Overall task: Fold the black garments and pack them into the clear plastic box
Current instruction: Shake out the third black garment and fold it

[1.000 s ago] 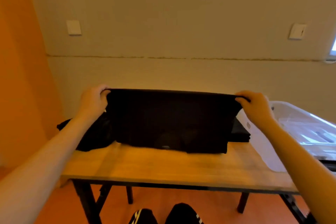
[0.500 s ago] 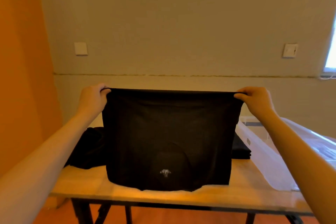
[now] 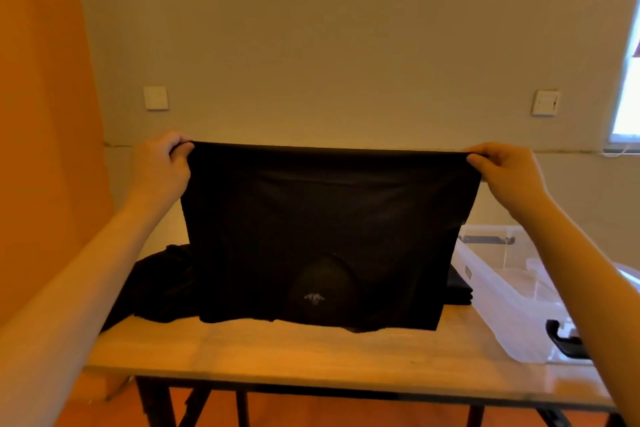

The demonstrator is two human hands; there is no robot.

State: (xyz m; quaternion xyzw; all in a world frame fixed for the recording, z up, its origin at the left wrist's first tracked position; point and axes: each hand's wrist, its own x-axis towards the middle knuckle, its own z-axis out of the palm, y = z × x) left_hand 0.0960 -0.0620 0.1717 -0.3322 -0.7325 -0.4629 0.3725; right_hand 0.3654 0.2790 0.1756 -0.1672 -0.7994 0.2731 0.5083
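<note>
The wooden table [image 3: 311,354] is spread across the lower half of the view, and above it a black garment [image 3: 325,236] is held up like a curtain, its top edge stretched taut between 2 hands while its lower hem is brushed against the tabletop. A small pale logo is seen low on the cloth, inside a rounded neckline shape (so the piece appears to be hung upside down). To the right, the clear plastic box [image 3: 498,295] is stood open on the table, just beside the hanging cloth; what is inside cannot be made out. Behind the garment on the left a loose black pile [image 3: 156,284] is heaped, and behind its right edge a folded black stack [image 3: 459,289] is laid next to the box. The left hand [image 3: 161,166] is clenched around the top left corner, the right hand [image 3: 504,172] is pinched onto the top right corner.

The folding step is judged to be in hand, with packing not yet reached for this piece. For the next move, the cloth is likely to be lowered flat or doubled over, with both corners kept level so no creases are trapped.
</note>
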